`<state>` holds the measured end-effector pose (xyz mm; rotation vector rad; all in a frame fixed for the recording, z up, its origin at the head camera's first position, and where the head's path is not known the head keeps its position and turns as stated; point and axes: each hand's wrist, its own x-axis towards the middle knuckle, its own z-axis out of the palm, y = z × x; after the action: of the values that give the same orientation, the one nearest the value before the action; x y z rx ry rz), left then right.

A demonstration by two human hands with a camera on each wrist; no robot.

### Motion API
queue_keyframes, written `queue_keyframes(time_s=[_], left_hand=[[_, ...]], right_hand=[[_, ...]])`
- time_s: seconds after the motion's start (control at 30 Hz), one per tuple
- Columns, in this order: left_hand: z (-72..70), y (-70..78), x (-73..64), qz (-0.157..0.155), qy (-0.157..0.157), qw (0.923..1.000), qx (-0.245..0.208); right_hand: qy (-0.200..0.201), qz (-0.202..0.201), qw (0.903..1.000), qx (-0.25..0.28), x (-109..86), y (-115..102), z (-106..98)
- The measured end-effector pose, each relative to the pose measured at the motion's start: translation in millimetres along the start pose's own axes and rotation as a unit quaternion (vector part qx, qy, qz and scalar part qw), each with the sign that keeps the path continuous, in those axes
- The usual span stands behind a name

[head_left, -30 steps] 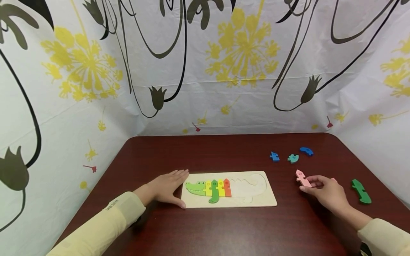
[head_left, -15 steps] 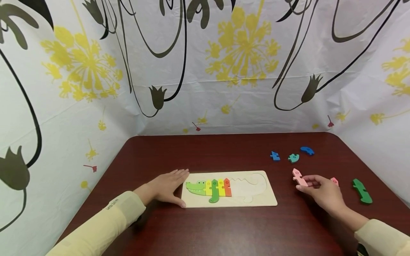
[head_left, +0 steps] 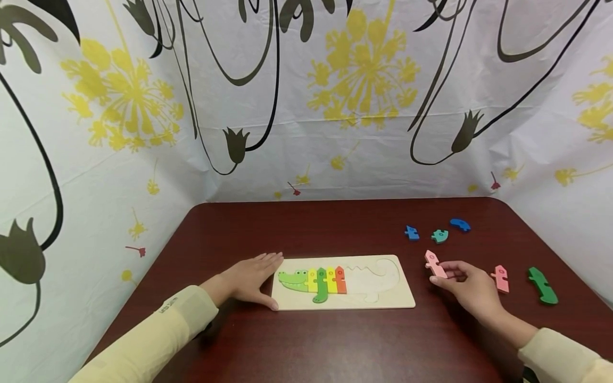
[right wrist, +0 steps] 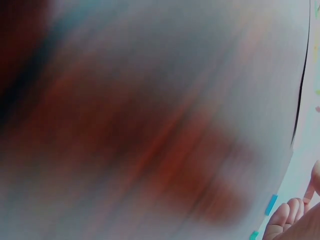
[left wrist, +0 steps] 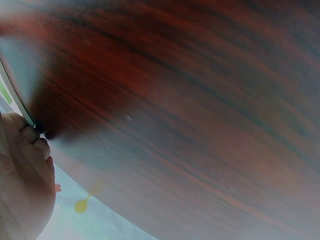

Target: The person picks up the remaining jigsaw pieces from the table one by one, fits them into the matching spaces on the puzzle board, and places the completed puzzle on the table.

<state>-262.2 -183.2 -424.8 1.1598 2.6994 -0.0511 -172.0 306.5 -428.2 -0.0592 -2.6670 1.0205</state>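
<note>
A pale wooden puzzle board (head_left: 383,282) lies on the table, its left half filled with a green crocodile head (head_left: 293,282) and yellow, green and orange body pieces (head_left: 330,281). My left hand (head_left: 251,279) rests at the board's left edge, fingers extended along its far corner and thumb at the near one. To the right of the board, my right hand (head_left: 471,287) pinches a pink puzzle piece (head_left: 433,264) between thumb and fingers. Behind that hand lies another pink puzzle piece (head_left: 500,279). In the right wrist view only part of the right hand (right wrist: 292,220) shows, at the lower right corner.
A green puzzle piece (head_left: 543,286) lies at the far right of the brown table (head_left: 335,346). Farther back are two blue pieces, one angular (head_left: 411,233) and one curved (head_left: 460,225), with a teal piece (head_left: 439,236) between them. A patterned sheet (head_left: 297,106) hangs behind the table.
My right hand has moved left toward the board with the pink piece in its fingers, uncovering the other pink piece behind it. The left hand has stayed in place.
</note>
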Motion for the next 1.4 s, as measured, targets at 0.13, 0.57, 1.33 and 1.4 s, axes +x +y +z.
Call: queue_keyframes(time_s=[0.13,0.57,1.33,1.4], left_hand=[[0.6,-0.2,0.0,0.0,0.001,1.0,-0.001],[0.5,0.7,0.0,0.002,0.003,1.0,0.005],[0.1,0.4,-0.2,-0.001,0.0,1.0,0.004],[-0.2,0.4,-0.2,-0.001,0.0,1.0,0.006]], right_hand=[[-0.002,0.003,1.0,0.009,-2.7,-6.1,4.5],[-0.021,0.019,0.9992,0.028,-7.7,-27.4,18.1],[-0.043,0.023,0.9972,0.057,-7.5,-48.0,38.5],[-0.045,0.023,0.9969,0.061,-7.5,-49.8,40.2]])
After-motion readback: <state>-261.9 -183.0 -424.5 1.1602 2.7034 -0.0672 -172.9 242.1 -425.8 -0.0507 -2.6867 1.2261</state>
